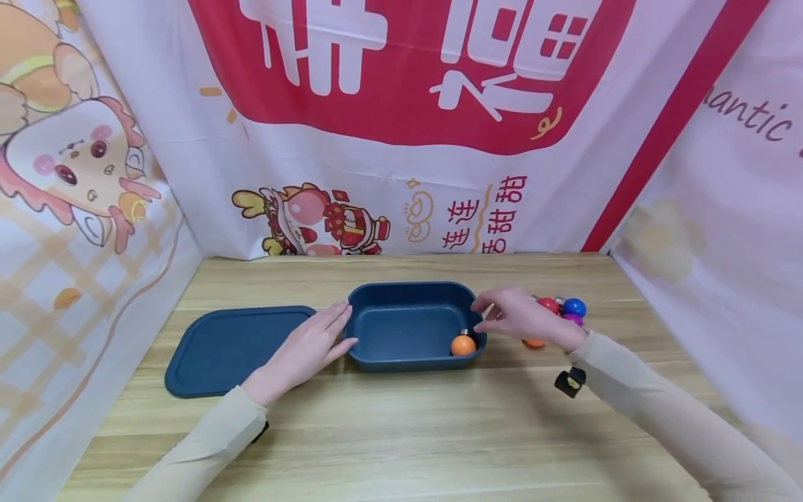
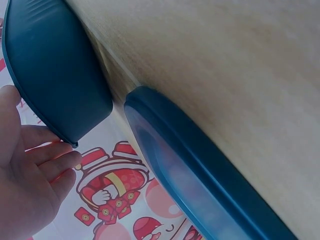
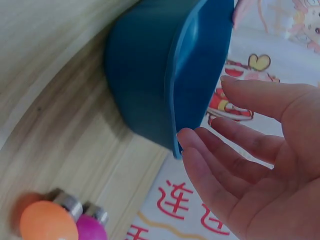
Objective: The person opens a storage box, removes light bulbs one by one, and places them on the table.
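A dark blue rectangular container [image 1: 408, 364] stands on the table, with an orange ball with a silver cap [image 1: 463, 345] lying in its front right corner. My left hand [image 1: 316, 338] lies along the container's left end, its fairly straight fingers at the rim and thumb toward the front. At the opposite end my right hand [image 1: 511, 315] hovers by the rim, fingers loosely bent, nothing between thumb and fingers in the right wrist view. Beyond that hand lies a cluster of capped balls, among them a blue ball [image 1: 574, 307], a red ball [image 1: 548, 304] and a purple ball [image 3: 92, 229].
A flat dark blue lid [image 1: 232, 348] lies on the table left of the container, partly behind my left forearm. Another orange ball [image 3: 49, 222] is in the cluster at right. Printed cloth [image 1: 401, 160] hangs at the table's back and both sides.
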A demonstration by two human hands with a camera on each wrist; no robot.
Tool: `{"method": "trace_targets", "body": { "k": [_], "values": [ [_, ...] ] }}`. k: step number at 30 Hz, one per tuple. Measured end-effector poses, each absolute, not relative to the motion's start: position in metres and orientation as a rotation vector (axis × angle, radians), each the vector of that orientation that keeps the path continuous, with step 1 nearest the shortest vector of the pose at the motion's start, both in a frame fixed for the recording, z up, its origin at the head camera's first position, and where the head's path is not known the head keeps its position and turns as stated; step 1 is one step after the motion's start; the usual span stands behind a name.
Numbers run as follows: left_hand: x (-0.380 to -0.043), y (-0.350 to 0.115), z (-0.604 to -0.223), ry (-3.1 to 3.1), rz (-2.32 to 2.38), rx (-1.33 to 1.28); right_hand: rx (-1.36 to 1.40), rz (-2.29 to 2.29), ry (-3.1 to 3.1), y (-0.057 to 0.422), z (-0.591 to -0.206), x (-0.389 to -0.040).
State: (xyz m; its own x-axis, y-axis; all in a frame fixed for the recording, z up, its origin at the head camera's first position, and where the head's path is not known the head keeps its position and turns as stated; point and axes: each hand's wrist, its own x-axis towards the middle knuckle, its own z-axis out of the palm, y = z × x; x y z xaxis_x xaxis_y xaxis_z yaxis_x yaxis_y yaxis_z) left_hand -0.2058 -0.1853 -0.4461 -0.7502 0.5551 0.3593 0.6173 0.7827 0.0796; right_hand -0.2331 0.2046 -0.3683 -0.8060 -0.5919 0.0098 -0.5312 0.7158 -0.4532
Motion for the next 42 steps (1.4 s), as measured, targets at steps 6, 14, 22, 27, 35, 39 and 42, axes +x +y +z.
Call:
{"method": "trace_targets", "body": {
  "k": [6,14,22,27,35,39,42],
  "values": [
    [-0.207,-0.185,-0.447,-2.642,-0.274,-0.899,-0.923,-0.642,2.736,0.189,-0.371,-0.233],
    [-0.207,-0.184,-0.447,-2.655,-0.27,-0.897,-0.904,-0.483,2.697,0.169,-0.374,-0.236],
    [-0.206,-0.185,-0.447,-2.652,-0.266,-0.9,-0.892,-0.31,2.697,0.159,-0.377,-0.238],
    [-0.206,-0.185,-0.448,-2.645,-0.261,-0.895,-0.884,-0.262,2.685,0.156,-0.379,-0.237],
    [-0.206,-0.185,-0.448,-2.66,-0.266,-0.891,-0.903,-0.217,2.668,0.153,-0.385,-0.237],
    [-0.205,-0.185,-0.448,-2.651,-0.267,-0.893,-0.904,-0.28,2.662,0.151,-0.388,-0.237],
    [-0.206,-0.185,-0.448,-2.643,-0.264,-0.893,-0.926,-0.339,2.682,0.15,-0.391,-0.237]
  ]
}}
